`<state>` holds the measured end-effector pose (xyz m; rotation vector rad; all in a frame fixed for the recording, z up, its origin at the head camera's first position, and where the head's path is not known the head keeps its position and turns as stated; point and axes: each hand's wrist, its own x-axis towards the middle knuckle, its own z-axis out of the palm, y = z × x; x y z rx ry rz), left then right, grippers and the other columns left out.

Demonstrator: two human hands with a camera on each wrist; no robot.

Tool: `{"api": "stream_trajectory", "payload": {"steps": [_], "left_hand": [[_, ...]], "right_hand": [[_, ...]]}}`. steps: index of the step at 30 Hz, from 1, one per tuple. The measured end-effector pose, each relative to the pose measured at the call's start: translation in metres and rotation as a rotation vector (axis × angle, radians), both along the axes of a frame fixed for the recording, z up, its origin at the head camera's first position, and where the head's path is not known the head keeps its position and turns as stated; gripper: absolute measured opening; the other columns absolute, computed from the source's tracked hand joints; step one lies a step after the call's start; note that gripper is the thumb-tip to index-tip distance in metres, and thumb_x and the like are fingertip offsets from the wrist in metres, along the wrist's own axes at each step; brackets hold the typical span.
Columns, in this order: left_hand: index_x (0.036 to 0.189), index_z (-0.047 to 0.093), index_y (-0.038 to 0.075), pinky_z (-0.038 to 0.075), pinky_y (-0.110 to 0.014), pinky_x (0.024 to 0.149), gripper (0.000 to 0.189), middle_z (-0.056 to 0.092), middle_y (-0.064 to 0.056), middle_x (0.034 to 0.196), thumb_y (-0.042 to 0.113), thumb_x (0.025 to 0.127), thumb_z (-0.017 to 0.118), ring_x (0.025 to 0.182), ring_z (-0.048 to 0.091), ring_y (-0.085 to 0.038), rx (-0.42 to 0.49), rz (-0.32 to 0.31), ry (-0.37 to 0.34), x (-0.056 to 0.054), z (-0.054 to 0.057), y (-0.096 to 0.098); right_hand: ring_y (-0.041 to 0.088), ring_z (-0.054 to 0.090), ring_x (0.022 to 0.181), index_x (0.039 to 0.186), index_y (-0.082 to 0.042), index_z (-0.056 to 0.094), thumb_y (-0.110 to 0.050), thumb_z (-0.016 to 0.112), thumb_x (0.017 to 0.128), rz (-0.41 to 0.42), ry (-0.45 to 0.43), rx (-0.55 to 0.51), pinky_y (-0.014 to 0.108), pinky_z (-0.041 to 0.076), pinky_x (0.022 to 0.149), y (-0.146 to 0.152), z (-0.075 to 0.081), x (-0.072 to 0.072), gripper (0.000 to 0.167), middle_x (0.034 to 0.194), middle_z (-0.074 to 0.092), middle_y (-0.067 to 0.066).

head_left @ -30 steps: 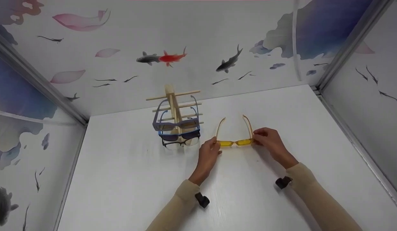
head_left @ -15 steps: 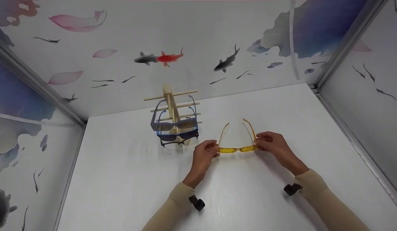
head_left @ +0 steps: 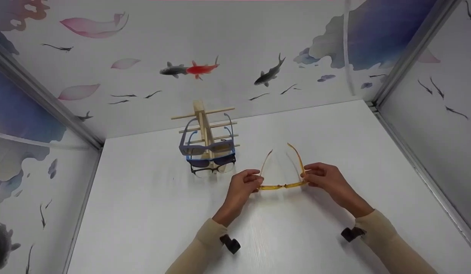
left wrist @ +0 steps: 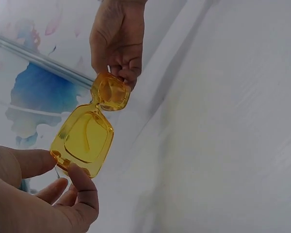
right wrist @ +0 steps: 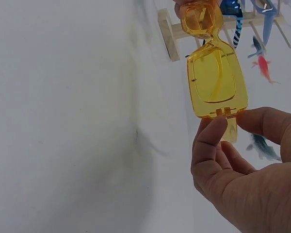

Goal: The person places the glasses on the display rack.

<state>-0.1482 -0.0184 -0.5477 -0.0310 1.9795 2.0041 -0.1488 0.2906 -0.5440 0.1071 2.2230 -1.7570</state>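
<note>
Yellow sunglasses (head_left: 271, 187), their temples unfolded and pointing away from me, are held up between both hands over the white table. My left hand (head_left: 239, 192) pinches the left hinge corner between thumb and fingers. At the opposite corner, my right hand (head_left: 330, 182) pinches the frame by the hinge. From the head the front looks nearly edge-on. The left wrist view shows the see-through yellow lenses (left wrist: 87, 136) face on, with the right hand at the far end. In the right wrist view, thumb and fingers grip the frame's lower edge (right wrist: 223, 112).
Left of the hands stands a wooden glasses rack (head_left: 199, 108) with several rods. It bears grey-framed sunglasses (head_left: 186, 150), blue sunglasses (head_left: 199, 163) and black-rimmed glasses (head_left: 193, 170). Walls printed with fish (head_left: 269, 72) enclose the white table (head_left: 136, 213) at the back and sides.
Both hands have drawn the yellow sunglasses toward me and slightly right, away from the rack. The front has tilted, so the lenses appear thinner from the head.
</note>
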Motion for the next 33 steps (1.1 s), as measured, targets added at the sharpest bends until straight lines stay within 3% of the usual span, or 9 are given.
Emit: {"api": "stream_trajectory", "payload": {"steps": [6, 11, 16, 21, 25, 33], "left_hand": [[0.138, 0.069, -0.004, 0.061, -0.046, 0.094, 0.035, 0.078, -0.014, 0.121, 0.011, 0.106, 0.073, 0.113, 0.073, -0.033, -0.031, -0.014, 0.028, 0.005, 0.003, -0.003], [0.135, 0.071, -0.003, 0.060, -0.052, 0.099, 0.031, 0.078, -0.011, 0.117, 0.007, 0.106, 0.072, 0.120, 0.071, -0.040, -0.036, -0.010, 0.011, 0.007, 0.007, -0.004], [0.136, 0.071, -0.001, 0.060, -0.052, 0.102, 0.032, 0.077, -0.012, 0.117, 0.007, 0.105, 0.072, 0.120, 0.071, -0.039, -0.008, -0.015, -0.017, 0.008, 0.009, -0.006], [0.137, 0.070, -0.001, 0.062, -0.043, 0.096, 0.035, 0.077, -0.017, 0.121, 0.010, 0.105, 0.074, 0.110, 0.073, -0.027, -0.004, -0.019, -0.017, 0.008, 0.012, -0.007], [0.139, 0.069, -0.002, 0.062, -0.042, 0.095, 0.036, 0.077, -0.016, 0.121, 0.010, 0.105, 0.074, 0.105, 0.073, -0.021, 0.003, -0.005, -0.028, 0.007, 0.015, -0.008], [0.142, 0.065, -0.002, 0.062, -0.046, 0.099, 0.040, 0.075, -0.016, 0.120, 0.011, 0.105, 0.075, 0.106, 0.072, -0.027, 0.045, 0.013, -0.043, 0.004, 0.026, -0.013]], "right_hand": [[0.017, 0.074, 0.110, 0.150, 0.010, 0.056, -0.025, 0.078, 0.106, -0.003, -0.011, -0.024, 0.033, 0.063, 0.099, -0.003, 0.001, 0.007, 0.060, 0.132, 0.071, 0.020], [0.017, 0.073, 0.110, 0.150, 0.010, 0.056, -0.027, 0.079, 0.105, -0.016, -0.021, -0.034, 0.034, 0.063, 0.099, -0.004, 0.003, 0.011, 0.062, 0.131, 0.072, 0.018], [0.016, 0.073, 0.110, 0.150, 0.011, 0.056, -0.028, 0.080, 0.104, -0.019, -0.029, -0.046, 0.032, 0.063, 0.098, -0.005, 0.007, 0.014, 0.064, 0.129, 0.072, 0.016], [0.015, 0.074, 0.108, 0.150, 0.011, 0.055, -0.028, 0.079, 0.105, -0.017, -0.029, -0.049, 0.031, 0.063, 0.097, -0.005, 0.009, 0.015, 0.064, 0.127, 0.073, 0.016], [0.016, 0.074, 0.109, 0.150, 0.011, 0.056, -0.029, 0.080, 0.104, -0.014, -0.024, -0.037, 0.029, 0.063, 0.096, -0.006, 0.011, 0.015, 0.065, 0.128, 0.074, 0.016], [0.019, 0.073, 0.113, 0.149, 0.009, 0.056, -0.034, 0.080, 0.104, -0.003, -0.020, -0.024, 0.034, 0.062, 0.101, -0.007, 0.023, 0.019, 0.067, 0.135, 0.071, 0.023]]}}
